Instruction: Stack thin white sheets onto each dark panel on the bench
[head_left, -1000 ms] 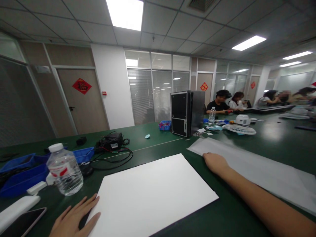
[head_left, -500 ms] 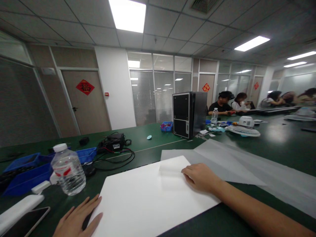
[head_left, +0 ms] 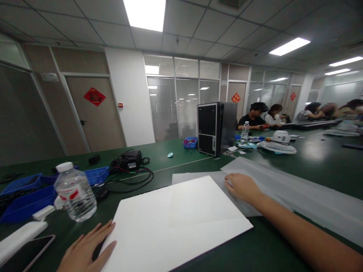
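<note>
A large white sheet [head_left: 147, 226] lies flat in front of me, with a faint rectangular patch on its right part. My left hand [head_left: 87, 245] is open, its fingers spread across the sheet's left edge. Just past the right edge, my right hand [head_left: 244, 187] lies over a translucent sheet [head_left: 195, 176], fingers loosely bent and a small gap showing between them. I see nothing held there, though its fingertips are partly hidden. A second translucent sheet [head_left: 317, 200] stretches off to the right.
Left of the white sheet stand a water bottle [head_left: 75, 192], a phone [head_left: 28, 253] and blue trays [head_left: 30, 202]. Behind are a black power adapter [head_left: 127, 160] with cables and a black computer case [head_left: 217, 128]. A white fan part [head_left: 278, 143] lies farther right; people sit beyond it.
My right hand has moved right, off the white sheet. The raised, shaded area beside its fingers now lies flat. The translucent sheet's left corner shows farther left. My left hand stays put.
</note>
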### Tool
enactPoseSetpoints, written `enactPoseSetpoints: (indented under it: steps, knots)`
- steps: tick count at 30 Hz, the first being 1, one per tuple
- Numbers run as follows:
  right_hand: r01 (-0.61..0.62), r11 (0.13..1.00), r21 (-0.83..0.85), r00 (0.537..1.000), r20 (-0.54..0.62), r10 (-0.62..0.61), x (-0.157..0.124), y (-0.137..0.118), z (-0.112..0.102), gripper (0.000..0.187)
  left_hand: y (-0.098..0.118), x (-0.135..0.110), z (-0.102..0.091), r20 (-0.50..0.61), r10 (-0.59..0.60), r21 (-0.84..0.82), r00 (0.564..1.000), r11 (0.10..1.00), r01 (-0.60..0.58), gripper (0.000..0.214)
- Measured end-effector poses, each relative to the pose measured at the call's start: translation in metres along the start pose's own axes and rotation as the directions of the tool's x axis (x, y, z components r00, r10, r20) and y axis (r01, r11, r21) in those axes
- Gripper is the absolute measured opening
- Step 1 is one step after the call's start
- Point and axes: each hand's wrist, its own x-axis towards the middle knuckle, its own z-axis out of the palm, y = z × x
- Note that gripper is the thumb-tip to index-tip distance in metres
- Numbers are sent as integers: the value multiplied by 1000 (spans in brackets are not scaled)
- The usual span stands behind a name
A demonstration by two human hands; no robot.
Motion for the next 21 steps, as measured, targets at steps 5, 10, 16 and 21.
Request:
enactPoseSetpoints:
  steps: [5,10,16,21]
  knots:
    - [-78,996,-37,994,71,80,0,18,8,38,2,-2,-2,10,-5,7,1000,1000,5,65]
    - [36,999,27,996,79,-38,-5,-14,3,43,2,-2,0,-19,0,-1,1000,1000,0,62]
    - [205,975,92,977,38,-209,-15,-59,-7,44,-1,-2,4,-76,29,-2,997,1000,-29,58]
    - [282,950,130,957,34,-289,-23,-77,-11,44,1,-3,3,-74,35,-22,997,999,-37,57]
